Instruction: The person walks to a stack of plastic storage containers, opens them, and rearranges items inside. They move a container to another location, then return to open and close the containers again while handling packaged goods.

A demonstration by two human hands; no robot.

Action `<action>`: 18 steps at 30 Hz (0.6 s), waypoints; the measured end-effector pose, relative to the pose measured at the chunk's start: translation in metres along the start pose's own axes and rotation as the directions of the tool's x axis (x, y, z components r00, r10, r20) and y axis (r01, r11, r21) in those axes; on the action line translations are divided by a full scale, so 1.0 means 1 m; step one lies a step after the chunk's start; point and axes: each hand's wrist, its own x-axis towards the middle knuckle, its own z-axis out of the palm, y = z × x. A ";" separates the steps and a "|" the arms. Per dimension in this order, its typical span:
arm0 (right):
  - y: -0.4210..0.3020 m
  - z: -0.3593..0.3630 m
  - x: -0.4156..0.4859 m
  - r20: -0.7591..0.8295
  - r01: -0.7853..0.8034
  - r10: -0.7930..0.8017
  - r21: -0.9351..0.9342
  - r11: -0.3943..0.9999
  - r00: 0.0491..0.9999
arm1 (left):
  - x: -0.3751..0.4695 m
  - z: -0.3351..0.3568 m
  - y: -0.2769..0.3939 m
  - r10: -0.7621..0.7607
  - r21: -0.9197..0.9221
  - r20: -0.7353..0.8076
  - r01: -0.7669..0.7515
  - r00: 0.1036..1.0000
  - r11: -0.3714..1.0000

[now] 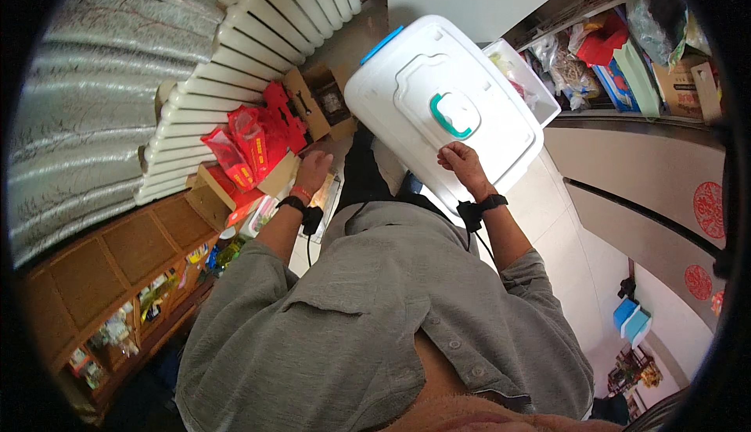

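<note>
A white plastic storage box lid (499,121) with a teal handle (443,118) and a blue latch (381,45) lies before me. My right hand (463,162) is over the lid just below the handle, its fingers curled together; no object shows in them. On the left, my left hand (315,168) hangs beside an open cardboard box (214,194) holding red packaging (249,144). Its fingers are partly bent, and whether they touch anything is unclear. The underside of the storage box is hidden beneath the lid.
A white radiator (234,68) and silvery curtain (117,68) stand at the left, above a wooden shelf unit (123,244). Another cardboard box (311,103) is near the radiator. At the upper right, a white bin (548,100) sits beside a filled shelf; pale drawers (633,168) line the right.
</note>
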 end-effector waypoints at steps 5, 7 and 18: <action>-0.049 0.018 0.072 -0.019 0.151 -0.156 -0.163 0.975 0.988 | 0.116 0.001 0.056 -0.008 -0.091 0.033 0.011 0.999 0.996; -0.071 0.029 0.105 -0.031 0.190 -0.218 -0.381 0.905 0.976 | 0.156 0.004 0.073 0.012 -0.112 0.059 -0.006 0.998 0.994; -0.161 0.068 0.280 0.166 0.326 -0.525 -0.917 0.230 0.835 | 0.279 0.049 0.115 0.014 -0.161 0.321 0.040 0.947 0.986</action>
